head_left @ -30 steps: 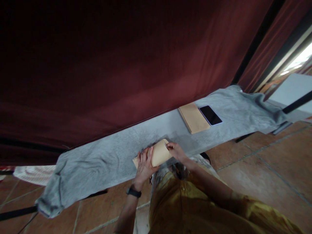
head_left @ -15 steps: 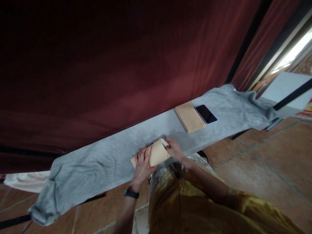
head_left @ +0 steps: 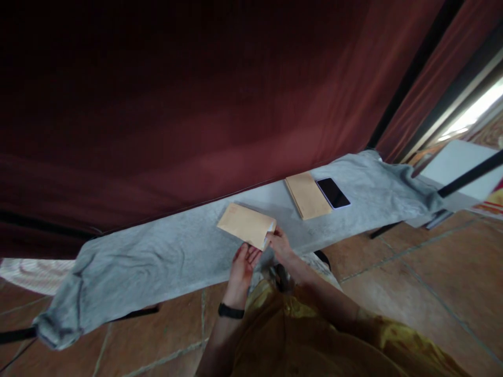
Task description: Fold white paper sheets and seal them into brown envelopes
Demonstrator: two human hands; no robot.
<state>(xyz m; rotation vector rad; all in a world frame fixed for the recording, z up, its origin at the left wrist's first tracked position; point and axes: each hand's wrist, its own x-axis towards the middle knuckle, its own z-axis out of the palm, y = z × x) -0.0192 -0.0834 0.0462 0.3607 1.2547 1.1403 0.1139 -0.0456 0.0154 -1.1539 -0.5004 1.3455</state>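
Observation:
A brown envelope (head_left: 246, 224) is held above the grey cloth (head_left: 165, 256) that covers a long narrow table. My right hand (head_left: 277, 244) pinches the envelope's near right corner, where a bit of white shows. My left hand (head_left: 243, 264) is below the envelope's near edge with its fingers spread, palm up, touching or almost touching the envelope. A black watch sits on my left wrist.
Farther right on the cloth lie a stack of brown envelopes (head_left: 307, 195) and a dark phone (head_left: 333, 192) side by side. A dark red curtain (head_left: 196, 104) hangs right behind the table. The floor is brown tile (head_left: 412, 272). A white board (head_left: 456, 167) stands at the right.
The envelope was bent and pressed down under my left hand. Now it is flat and lifted farther from me, held by my right hand, and my left hand has let go and opened.

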